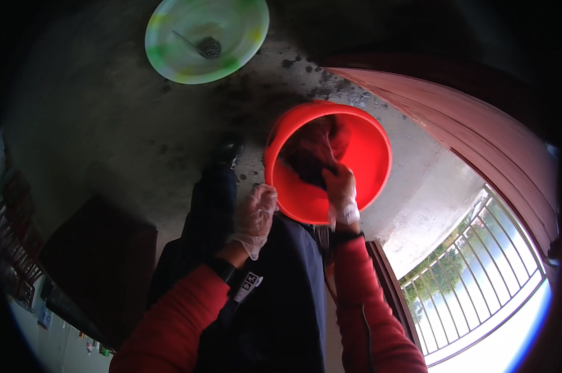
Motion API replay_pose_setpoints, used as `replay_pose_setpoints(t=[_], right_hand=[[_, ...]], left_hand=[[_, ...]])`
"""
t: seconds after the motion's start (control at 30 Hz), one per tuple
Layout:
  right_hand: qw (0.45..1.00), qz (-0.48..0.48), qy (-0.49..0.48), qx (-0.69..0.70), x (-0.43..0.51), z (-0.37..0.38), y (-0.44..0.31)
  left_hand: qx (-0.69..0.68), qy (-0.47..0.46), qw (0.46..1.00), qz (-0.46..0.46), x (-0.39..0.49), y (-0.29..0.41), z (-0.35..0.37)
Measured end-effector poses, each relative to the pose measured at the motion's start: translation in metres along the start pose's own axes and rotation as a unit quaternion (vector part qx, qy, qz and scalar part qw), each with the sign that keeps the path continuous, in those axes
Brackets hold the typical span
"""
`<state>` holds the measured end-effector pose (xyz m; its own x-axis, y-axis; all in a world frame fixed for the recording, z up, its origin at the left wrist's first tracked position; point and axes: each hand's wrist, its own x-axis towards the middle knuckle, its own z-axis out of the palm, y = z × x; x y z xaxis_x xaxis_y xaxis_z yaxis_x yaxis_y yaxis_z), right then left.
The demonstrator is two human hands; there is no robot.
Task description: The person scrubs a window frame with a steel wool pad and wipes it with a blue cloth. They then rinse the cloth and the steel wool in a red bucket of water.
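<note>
A red plastic bucket stands tilted on the floor before me. My left hand, in a clear disposable glove, grips the bucket's near left rim. Inside the bucket my right hand, also gloved, is closed on a dark cloth. The cloth bunches up against the far left part of the inner wall and blurs a little. Its lower end is hard to make out in the shadow.
A green and white basin lies beyond the bucket, with a steel wool scrubber with a handle in it. Wet spots mark the concrete floor. A reddish wooden panel and a metal railing are on the right. My shoe is left of the bucket.
</note>
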<state>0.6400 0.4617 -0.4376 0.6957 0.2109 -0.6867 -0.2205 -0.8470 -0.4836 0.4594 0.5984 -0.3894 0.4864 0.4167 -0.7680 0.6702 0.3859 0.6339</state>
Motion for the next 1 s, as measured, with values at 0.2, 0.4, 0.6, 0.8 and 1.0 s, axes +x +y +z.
replay_pose_setpoints(t=[0.2,0.4,0.6,0.8,1.0], right_hand=[[0.998,-0.018,-0.048,0.037,0.096,0.073,0.038],[0.959,-0.219,-0.02,-0.178,0.001,-0.01,-0.003],[0.966,-0.24,0.019,-0.096,-0.123,-0.106,-0.045],[0.956,-0.282,0.027,-0.08,-0.17,-0.158,-0.095],[0.971,-0.218,0.02,-0.096,-0.197,-0.203,-0.137]], left_hand=[[0.014,-0.028,0.999,0.034,0.003,-0.005,-0.004],[-0.23,-0.113,0.948,-0.189,0.0,0.001,0.007],[-0.228,-0.092,0.947,-0.206,-0.003,0.019,0.014],[-0.255,-0.127,0.958,-0.042,0.012,0.033,0.014],[0.157,-0.158,0.888,0.402,0.075,0.054,0.039]])
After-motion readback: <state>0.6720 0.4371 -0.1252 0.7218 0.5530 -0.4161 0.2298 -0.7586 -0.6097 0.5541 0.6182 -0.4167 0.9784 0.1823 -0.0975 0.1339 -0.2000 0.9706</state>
